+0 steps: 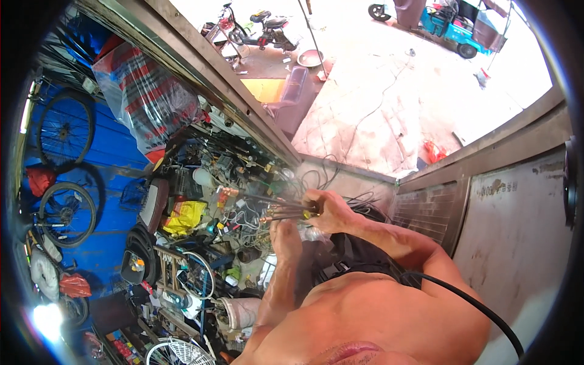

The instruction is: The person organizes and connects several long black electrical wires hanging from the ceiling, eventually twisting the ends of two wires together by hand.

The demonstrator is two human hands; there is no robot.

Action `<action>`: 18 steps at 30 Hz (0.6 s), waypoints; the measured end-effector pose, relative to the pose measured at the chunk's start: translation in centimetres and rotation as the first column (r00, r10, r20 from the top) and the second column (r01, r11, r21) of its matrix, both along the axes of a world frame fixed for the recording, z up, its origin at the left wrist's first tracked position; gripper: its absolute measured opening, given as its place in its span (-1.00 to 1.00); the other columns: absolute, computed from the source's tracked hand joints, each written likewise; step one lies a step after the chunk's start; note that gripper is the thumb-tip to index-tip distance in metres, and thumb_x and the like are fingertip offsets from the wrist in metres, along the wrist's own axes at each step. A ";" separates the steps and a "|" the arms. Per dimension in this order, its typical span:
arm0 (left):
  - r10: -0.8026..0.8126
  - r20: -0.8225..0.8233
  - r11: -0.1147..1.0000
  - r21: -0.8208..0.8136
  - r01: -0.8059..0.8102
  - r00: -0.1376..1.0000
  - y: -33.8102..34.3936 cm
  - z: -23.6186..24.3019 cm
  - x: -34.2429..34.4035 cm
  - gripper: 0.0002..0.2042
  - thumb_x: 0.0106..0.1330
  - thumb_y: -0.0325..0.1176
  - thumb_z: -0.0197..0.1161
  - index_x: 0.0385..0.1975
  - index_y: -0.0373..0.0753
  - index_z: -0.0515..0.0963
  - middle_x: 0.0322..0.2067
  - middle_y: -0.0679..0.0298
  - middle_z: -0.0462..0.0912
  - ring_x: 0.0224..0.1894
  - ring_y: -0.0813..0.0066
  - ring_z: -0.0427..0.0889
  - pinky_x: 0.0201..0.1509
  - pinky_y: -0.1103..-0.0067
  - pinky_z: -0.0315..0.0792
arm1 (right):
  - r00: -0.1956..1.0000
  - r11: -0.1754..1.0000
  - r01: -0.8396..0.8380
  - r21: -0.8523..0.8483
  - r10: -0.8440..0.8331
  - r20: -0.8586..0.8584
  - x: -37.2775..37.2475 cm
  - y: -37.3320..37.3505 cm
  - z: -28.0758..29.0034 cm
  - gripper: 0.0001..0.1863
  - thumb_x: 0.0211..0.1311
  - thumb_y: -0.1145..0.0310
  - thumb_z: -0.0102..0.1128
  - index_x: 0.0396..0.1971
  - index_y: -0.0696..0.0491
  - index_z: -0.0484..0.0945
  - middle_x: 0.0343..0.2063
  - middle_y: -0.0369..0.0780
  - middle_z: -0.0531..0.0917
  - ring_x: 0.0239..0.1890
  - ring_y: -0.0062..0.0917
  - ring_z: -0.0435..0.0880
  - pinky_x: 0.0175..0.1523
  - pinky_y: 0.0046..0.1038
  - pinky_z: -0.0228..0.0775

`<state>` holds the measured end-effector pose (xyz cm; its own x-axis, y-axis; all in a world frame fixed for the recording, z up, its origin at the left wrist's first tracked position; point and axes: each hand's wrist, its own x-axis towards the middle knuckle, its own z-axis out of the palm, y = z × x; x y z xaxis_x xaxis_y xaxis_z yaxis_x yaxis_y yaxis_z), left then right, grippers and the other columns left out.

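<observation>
In front of my chest my right hand (328,211) is closed round a bundle of thin dark rods or cables (291,210). They stick out to the left and end in copper-coloured tips; their exact kind is too blurred to tell. Just below those strands is my left hand (286,238), raised, its fingers curled in against the lower side of the bundle. My fingertips there are partly hidden. One longer dark strand with a reddish end runs above the others, apart from my left hand.
Cluttered parts and loose wires cover the floor at left, with a yellow bag (184,218) and a white bucket (238,312). Bicycle wheels (68,214) lean against a blue wall. Black cable coils (368,204) lie by the doorway. Outside stand a scooter (267,30) and a blue three-wheeler (453,29).
</observation>
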<state>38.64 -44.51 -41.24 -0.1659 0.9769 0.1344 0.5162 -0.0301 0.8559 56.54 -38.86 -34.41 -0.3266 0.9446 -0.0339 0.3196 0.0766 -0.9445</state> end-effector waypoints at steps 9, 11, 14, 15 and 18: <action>0.079 0.935 0.982 -0.133 0.136 0.346 2.3 4.4 3.9 -0.74 0.31 -0.46 0.06 -0.04 -0.38 0.46 -0.08 0.19 0.54 -0.04 0.41 0.51 0.18 0.49 0.36 | 0.994 0.999 0.033 -0.030 -0.036 -0.101 2.4 -0.2 -1.9 -0.78 -0.02 0.44 0.35 -0.30 0.06 0.60 -0.47 -0.08 0.63 -0.38 -0.12 0.61 -0.29 -0.28 0.41; 0.105 0.934 0.979 -0.158 0.130 0.341 2.7 5.0 4.3 -0.75 0.33 -0.46 0.08 -0.03 -0.39 0.48 -0.06 0.18 0.55 0.00 0.39 0.51 0.21 0.47 0.36 | 0.985 0.997 0.015 -0.071 -0.026 -0.169 2.6 0.1 -2.1 -0.77 -0.04 0.48 0.36 -0.30 0.08 0.61 -0.44 -0.09 0.64 -0.38 -0.20 0.63 -0.25 -0.34 0.43; 0.067 0.844 0.968 -0.184 0.170 0.532 2.4 3.0 3.4 -0.77 0.40 -0.45 0.08 -0.01 -0.37 0.49 -0.08 0.25 0.55 -0.01 0.49 0.49 0.17 0.57 0.34 | 0.981 0.997 -0.010 -0.080 -0.006 -0.195 2.8 0.2 -0.7 -0.77 -0.03 0.58 0.35 -0.31 0.16 0.56 -0.50 -0.18 0.56 -0.42 -0.49 0.51 -0.21 -0.45 0.41; 0.067 0.848 0.969 -0.182 0.169 0.526 2.3 2.5 3.3 -0.77 0.40 -0.45 0.08 -0.01 -0.37 0.49 -0.08 0.25 0.55 -0.01 0.49 0.49 0.17 0.57 0.34 | 0.973 0.999 -0.013 -0.039 0.003 -0.231 2.7 0.3 -0.8 -0.80 -0.02 0.65 0.31 -0.36 0.22 0.52 -0.55 -0.25 0.48 -0.41 -0.67 0.42 -0.20 -0.50 0.38; -0.039 0.826 0.959 -0.127 0.255 0.562 1.9 1.8 3.1 -0.75 0.46 -0.37 0.08 0.03 -0.32 0.50 -0.13 0.38 0.52 -0.08 0.58 0.43 0.04 0.60 0.32 | 0.975 0.998 -0.044 0.037 0.051 -0.216 2.3 0.8 -2.7 -0.79 -0.03 0.52 0.36 -0.33 0.14 0.61 -0.48 -0.14 0.61 -0.45 -0.52 0.50 -0.22 -0.46 0.43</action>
<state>41.69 -42.56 -39.39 0.0498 0.9809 -0.1878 -0.3912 0.1921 0.9000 58.88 -38.06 -37.08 -0.3676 0.9271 0.0730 0.1023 0.1183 -0.9877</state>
